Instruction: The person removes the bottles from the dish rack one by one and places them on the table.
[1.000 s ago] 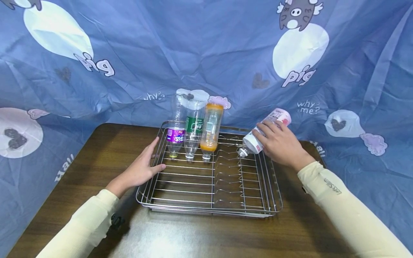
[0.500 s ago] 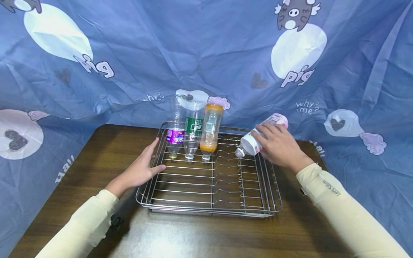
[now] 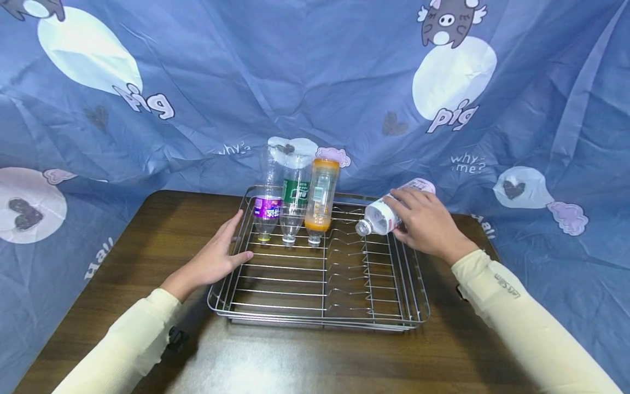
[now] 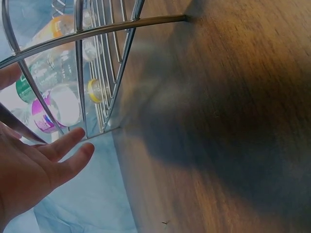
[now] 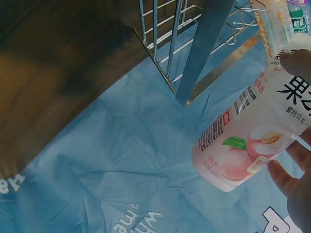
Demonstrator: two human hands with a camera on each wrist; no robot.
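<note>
My right hand grips a plastic bottle with a pink and white peach label, tilted neck-down to the left over the right side of a wire rack. Its clear neck points toward the rack's middle. With fingers spread, my left hand rests at the rack's left rim; in the left wrist view its fingers lie against the wires. Three bottles stand upside down in the rack's back left: one with a purple label, one with a green label, and one with orange bands.
The rack stands on a dark brown wooden table. Behind the table hangs a blue cloth printed with pigs. Thin wavy wires run down the rack's right-hand part.
The peach-label bottle has moved slightly left and tipped closer to level, its neck swinging toward the rack's middle. My left hand and the three standing bottles stay where they were.
</note>
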